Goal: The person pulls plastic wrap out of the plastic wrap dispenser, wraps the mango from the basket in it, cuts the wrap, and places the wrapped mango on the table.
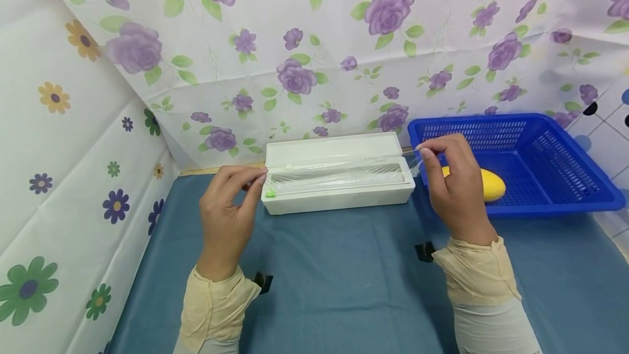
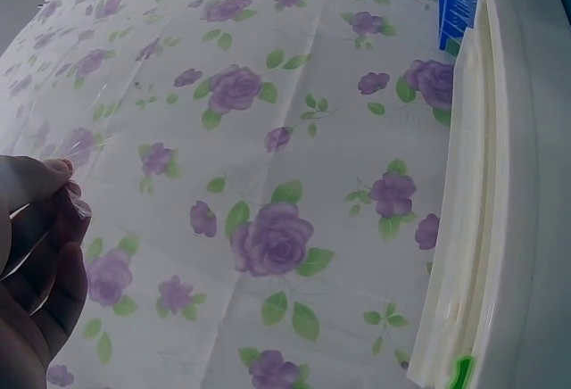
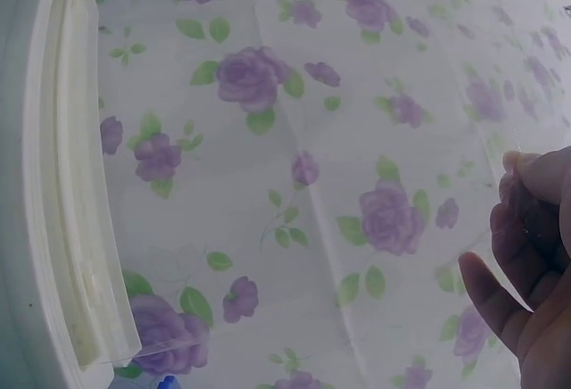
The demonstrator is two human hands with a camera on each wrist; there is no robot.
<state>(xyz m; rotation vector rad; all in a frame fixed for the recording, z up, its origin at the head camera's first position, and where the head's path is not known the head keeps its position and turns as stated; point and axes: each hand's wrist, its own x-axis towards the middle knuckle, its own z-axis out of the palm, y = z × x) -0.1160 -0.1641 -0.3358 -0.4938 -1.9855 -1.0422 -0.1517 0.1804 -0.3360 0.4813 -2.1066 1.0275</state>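
A long white cling film dispenser box [image 1: 339, 205] lies on the cloth with its lid [image 1: 334, 149] tipped back. Clear cling film [image 1: 339, 168] stretches in a thin, creased band across the box, from one hand to the other. At the box's left end my left hand [image 1: 228, 212] pinches one corner of the film between thumb and fingertips. Past the right end, and higher, my right hand [image 1: 454, 190] pinches the other corner. A small green slider [image 1: 270, 194] sits at the box's front left. Both wrist views show the pinching fingers raised, away from the box.
A blue plastic basket [image 1: 540, 211] stands at the right, holding a smooth yellow oval fruit [image 1: 493, 184] partly behind my right hand. Blue-green cloth [image 1: 339, 277] covers the table. Flowered sheeting [image 1: 344, 97] hangs right behind the box, and another sheet [image 1: 83, 179] borders the left side.
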